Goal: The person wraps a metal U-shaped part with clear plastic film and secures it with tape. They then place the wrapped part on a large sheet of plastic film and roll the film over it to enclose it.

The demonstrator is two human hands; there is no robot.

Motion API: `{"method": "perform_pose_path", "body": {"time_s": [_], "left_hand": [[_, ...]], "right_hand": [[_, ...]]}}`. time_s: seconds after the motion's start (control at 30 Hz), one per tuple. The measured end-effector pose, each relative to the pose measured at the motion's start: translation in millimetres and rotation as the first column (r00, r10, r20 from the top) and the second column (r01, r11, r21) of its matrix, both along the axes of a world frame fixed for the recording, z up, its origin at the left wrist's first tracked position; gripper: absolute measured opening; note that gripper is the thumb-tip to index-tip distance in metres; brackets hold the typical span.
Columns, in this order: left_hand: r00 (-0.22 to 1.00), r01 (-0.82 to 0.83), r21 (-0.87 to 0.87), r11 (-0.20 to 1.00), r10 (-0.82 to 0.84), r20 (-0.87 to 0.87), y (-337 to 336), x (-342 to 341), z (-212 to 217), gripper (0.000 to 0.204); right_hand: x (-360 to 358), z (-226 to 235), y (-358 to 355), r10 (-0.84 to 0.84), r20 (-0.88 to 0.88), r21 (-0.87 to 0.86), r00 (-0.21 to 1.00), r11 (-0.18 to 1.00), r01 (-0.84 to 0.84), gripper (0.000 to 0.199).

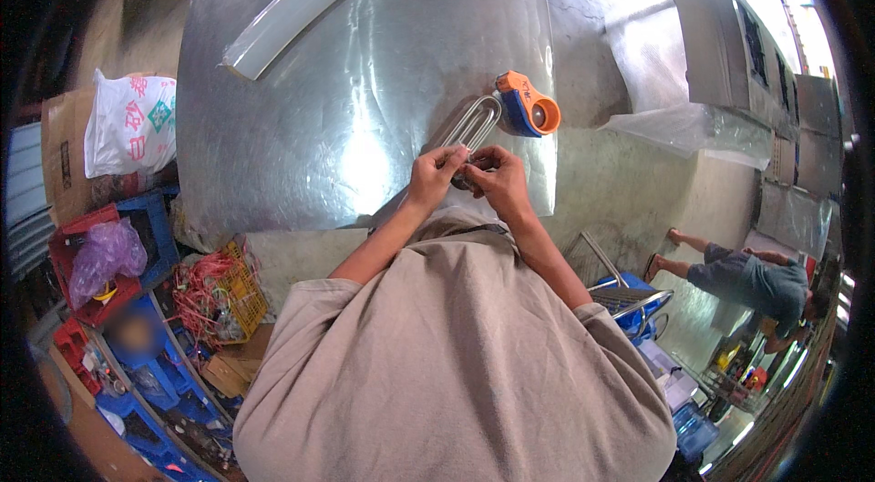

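A bundle of shiny looped metal tubes (476, 122), shaped like a heating element, rests at the near right part of the metal-topped table (273, 145), its rounded ends pointing away from me. Its near end is between my hands. My left hand (435, 174) pinches there with thumb and fingers, beside a small pinkish bit. Close against it, my right hand (499, 178) is closed at the same end, over a small dark part mostly hidden by the fingers. Just right of the loops lies an orange and blue tool (530, 107) with a round opening.
A long translucent plastic roll or sleeve (319, 4) lies across the table's far side. Left are a white sack (132, 122), crates (150, 236) and a yellow basket (239, 295). At right stand metal cabinets (720, 45); another person (756, 286) is farther off, near a chair (629, 295).
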State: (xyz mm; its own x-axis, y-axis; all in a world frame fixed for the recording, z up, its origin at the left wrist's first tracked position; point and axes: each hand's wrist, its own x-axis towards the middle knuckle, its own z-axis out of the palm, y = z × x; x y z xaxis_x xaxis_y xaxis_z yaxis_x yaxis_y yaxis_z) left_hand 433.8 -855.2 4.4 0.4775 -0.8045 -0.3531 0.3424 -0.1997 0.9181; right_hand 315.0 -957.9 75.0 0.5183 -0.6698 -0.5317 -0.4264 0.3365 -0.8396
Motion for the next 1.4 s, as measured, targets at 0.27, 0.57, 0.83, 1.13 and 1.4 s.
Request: {"method": "perform_pose_path", "body": {"time_s": [0.27, 0.57, 0.83, 1.13, 1.4], "left_hand": [[0.990, -0.043, 0.126, 0.991, 0.025, 0.142, -9, -2, 7, 0.034], [0.998, -0.038, 0.225, 0.974, 0.049, -0.044, -11, -5, -2, 0.029], [0.908, -0.155, 0.143, 0.978, 0.198, -0.370, -12, -7, -8, 0.024], [0.988, 0.006, 0.179, 0.984, 0.022, -0.155, 0, 4, -16, 0.029], [0.995, 0.043, 0.199, 0.979, -0.025, -0.092, 1, 7, 3, 0.028]], "right_hand": [[-5, -5, 0, 0.011, -0.078, -0.061, 0.997, 0.998, -0.016, 0.031], [-7, 0, 4, -0.028, -0.099, -0.117, 0.995, 0.993, 0.016, 0.040], [-10, -8, 6, -0.047, -0.035, -0.097, 0.998, 0.994, 0.044, 0.042], [-6, -7, 3, -0.021, -0.055, -0.091, 0.998, 0.996, 0.016, 0.045], [0, -4, 2, -0.031, -0.075, -0.105, 0.997, 0.994, 0.023, 0.043]]}}
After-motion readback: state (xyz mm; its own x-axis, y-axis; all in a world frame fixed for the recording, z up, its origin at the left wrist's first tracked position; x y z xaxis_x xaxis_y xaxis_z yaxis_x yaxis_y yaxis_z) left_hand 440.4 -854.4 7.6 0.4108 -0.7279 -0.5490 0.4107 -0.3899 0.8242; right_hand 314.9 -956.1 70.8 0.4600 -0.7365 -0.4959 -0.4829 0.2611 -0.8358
